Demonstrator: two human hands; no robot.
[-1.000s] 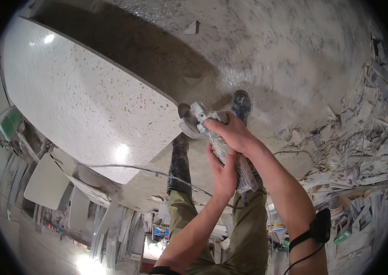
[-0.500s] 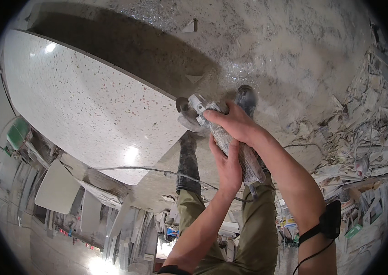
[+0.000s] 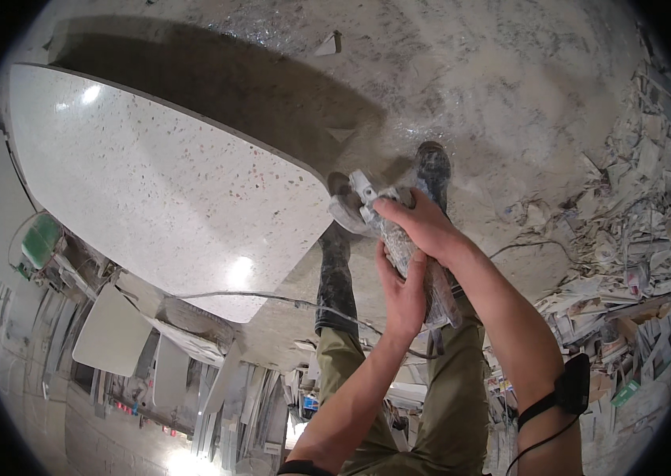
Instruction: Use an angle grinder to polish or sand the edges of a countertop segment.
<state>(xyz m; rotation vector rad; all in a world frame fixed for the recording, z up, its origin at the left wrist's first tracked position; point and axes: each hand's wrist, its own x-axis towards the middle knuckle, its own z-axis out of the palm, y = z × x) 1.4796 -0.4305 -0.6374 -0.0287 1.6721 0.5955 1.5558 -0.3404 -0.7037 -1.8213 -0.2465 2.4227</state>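
Observation:
Both my hands hold a dust-caked angle grinder (image 3: 396, 240), its body slanting down toward my legs. My right hand (image 3: 424, 228) grips it near the head, with the thumb on top. Farther back, my left hand (image 3: 404, 300) wraps around the body from below. The grinder's disc and guard (image 3: 343, 203) sit at the rounded right corner of a large pale speckled slab (image 3: 169, 186); whether the disc touches the edge I cannot tell. Wet-looking glints lie on the slab's surface. My fingers on the tool's underside are hidden.
A cable (image 3: 272, 297) runs from the left past the slab and in front of my legs. My dark boots (image 3: 432, 170) stand on a dusty, partly wet floor. Broken offcuts (image 3: 629, 230) heap up on the right. A green container (image 3: 40, 239) and smaller pale panels (image 3: 112, 329) are at left.
The grinder and both hands have shifted slightly right in the picture, and the disc remains by the slab's corner. The view itself has also shifted a little. Both hands keep their grip.

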